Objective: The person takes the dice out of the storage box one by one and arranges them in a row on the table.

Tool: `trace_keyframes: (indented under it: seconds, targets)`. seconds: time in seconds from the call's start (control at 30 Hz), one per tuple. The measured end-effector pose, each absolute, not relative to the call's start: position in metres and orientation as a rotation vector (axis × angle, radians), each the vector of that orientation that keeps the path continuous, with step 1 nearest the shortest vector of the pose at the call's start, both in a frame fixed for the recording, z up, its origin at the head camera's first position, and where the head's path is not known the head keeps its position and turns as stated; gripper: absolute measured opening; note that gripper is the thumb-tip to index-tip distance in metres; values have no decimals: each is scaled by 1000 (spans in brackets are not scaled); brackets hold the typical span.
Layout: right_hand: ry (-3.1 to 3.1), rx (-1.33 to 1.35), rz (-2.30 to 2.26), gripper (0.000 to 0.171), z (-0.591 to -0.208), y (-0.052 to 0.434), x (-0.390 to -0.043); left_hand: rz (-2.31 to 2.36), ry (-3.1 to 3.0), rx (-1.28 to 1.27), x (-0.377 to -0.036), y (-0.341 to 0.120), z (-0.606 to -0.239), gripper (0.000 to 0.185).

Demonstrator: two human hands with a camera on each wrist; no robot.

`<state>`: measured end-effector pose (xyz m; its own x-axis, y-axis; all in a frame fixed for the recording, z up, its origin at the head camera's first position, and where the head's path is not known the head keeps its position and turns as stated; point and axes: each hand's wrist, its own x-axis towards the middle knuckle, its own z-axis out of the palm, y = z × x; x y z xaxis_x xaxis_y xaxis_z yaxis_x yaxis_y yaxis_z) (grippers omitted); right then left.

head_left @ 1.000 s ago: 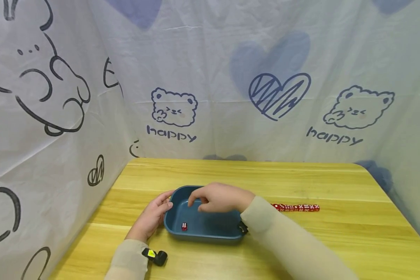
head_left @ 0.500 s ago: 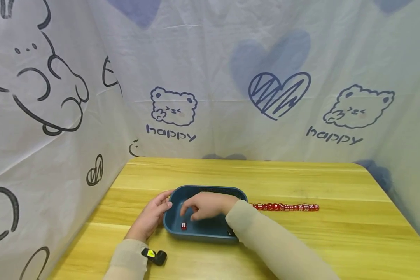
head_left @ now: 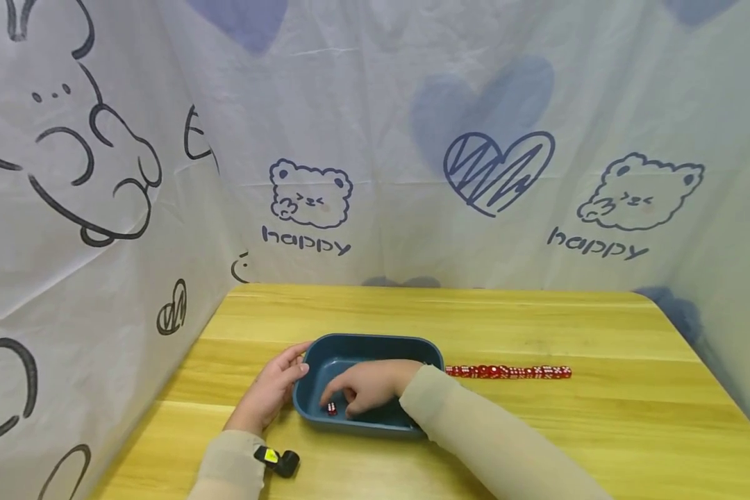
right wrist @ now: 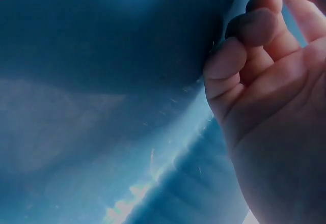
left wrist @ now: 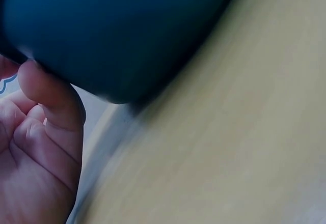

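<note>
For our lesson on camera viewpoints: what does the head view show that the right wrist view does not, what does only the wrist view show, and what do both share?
Only the head view shows the left hand holding the left rim of the blue tray, the row of red dice on the wooden table, and the printed curtain. Only the right wrist view shows the curled fingers from close up, against the tray's inner wall. Both show the right hand inside the tray, at a red die.
</note>
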<state>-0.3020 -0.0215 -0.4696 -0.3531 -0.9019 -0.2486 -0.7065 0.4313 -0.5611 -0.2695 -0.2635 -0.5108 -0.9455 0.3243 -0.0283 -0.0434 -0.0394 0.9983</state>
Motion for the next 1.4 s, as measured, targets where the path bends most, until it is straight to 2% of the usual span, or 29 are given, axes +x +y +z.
trace_keyframes:
  seconds: [0.17,0.33,1.4]
  targets:
    - [2141,-1353,-491,31,-473,-18,-299,2062,1970,304,-267,-262,-514,54]
    - [2144,-1370,-482,26,-474,-14,-300,2066,1972,289,-267,-260,-514,54]
    - [2110,-1317,-553,21,-473,-15,-309,2083,1965,268,-271,-262,-512,54]
